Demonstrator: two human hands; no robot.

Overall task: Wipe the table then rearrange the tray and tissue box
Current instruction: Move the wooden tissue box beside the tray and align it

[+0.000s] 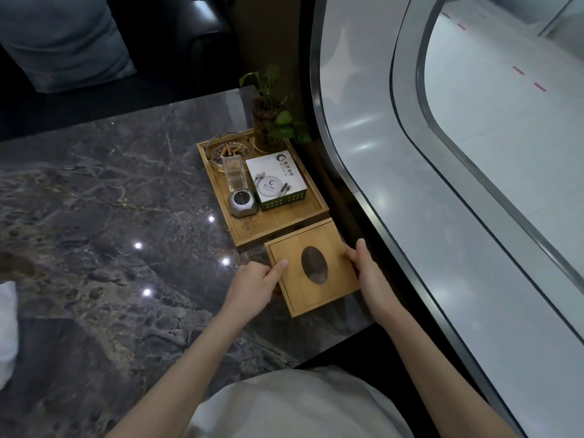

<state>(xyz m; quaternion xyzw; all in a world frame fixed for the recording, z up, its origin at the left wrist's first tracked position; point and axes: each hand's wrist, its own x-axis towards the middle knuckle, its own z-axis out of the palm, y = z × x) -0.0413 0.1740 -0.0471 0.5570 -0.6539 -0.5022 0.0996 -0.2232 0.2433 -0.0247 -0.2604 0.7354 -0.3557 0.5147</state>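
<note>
A square wooden tissue box (pixel 328 279) with a dark oval opening sits near the right edge of the grey marble table (pixel 110 191). My left hand (pixel 256 286) grips its left side and my right hand (pixel 368 273) grips its right side. The box's far edge touches the near end of a wooden tray (pixel 284 227). A white cloth (pixel 8 330) lies at the table's far left edge.
The tray holds a glass ashtray with butts (pixel 229 151), a clear toothpick holder (pixel 234 173), a silver hexagonal object (pixel 242 203), a white printed box (pixel 275 178) and a potted plant (pixel 268 121). A curved glass wall (pixel 395 184) runs along the right. A dark sofa stands behind.
</note>
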